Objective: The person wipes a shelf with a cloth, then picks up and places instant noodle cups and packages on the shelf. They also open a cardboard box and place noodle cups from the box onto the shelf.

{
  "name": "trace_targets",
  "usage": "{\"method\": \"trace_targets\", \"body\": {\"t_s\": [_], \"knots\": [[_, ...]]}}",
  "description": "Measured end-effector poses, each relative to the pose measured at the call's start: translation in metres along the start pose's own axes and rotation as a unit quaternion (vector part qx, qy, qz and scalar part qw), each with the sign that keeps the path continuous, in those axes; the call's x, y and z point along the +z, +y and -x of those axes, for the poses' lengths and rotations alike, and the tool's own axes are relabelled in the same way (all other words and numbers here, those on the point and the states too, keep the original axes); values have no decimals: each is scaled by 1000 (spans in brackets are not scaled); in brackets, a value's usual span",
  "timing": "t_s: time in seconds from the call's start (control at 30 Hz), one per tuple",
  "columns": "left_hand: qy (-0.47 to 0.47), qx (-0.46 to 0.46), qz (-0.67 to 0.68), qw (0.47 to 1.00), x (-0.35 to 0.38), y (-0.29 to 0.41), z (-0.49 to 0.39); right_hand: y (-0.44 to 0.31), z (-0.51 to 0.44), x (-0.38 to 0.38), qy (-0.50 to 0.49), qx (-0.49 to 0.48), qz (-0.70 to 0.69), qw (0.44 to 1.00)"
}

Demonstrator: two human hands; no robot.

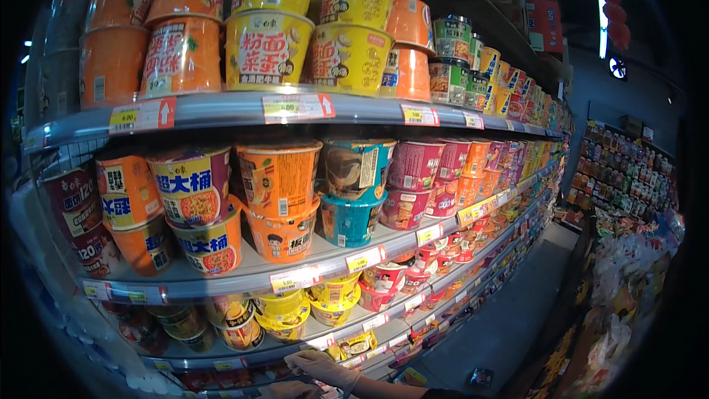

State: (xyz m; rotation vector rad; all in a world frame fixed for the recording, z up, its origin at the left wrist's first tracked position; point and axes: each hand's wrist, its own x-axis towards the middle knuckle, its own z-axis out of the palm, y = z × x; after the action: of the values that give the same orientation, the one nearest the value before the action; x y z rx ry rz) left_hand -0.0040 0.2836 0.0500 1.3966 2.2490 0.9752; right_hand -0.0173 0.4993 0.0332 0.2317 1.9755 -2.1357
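Note:
My right hand (pixel 324 367), in what looks like a thin pale glove, reaches in at the bottom with curled fingers. It is in front of the lower shelves, nearest to yellow noodle packs (pixel 357 345). Below it, my left hand (pixel 293 389) is cut off by the frame's bottom edge. Whether either hand holds anything is hidden. Above them, yellow noodle cups (pixel 281 310) stand stacked on a lower shelf. On the shelf above stand orange cups (pixel 279 188), teal cups (pixel 354 219) and purple-and-yellow noodle tubs (pixel 191 188).
The top shelf carries large yellow tubs (pixel 268 50) and orange tubs (pixel 180 58). Price tags line the metal shelf edges (pixel 221 108). A dark packet (pixel 482 377) lies on the aisle floor (pixel 498 299). Bagged goods (pixel 626 277) fill the right side; a stocked rack (pixel 620 166) stands behind.

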Motion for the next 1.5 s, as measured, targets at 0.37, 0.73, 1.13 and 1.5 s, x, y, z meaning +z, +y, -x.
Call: {"method": "trace_targets", "body": {"t_s": [0.37,0.73,1.13,1.5], "knots": [[403,106,-262,871,-20,26,-79,10,60,-144,131,-134,-42,981],[444,160,-320,822,34,-9,-111,-155,148,-196,105,-380,9,919],[343,-109,-262,895,59,-7,-123,-283,213,-236,58,-578,206,787],[347,-144,-287,881,68,14,-134,-459,232,-197,178,-670,426,581]]}}
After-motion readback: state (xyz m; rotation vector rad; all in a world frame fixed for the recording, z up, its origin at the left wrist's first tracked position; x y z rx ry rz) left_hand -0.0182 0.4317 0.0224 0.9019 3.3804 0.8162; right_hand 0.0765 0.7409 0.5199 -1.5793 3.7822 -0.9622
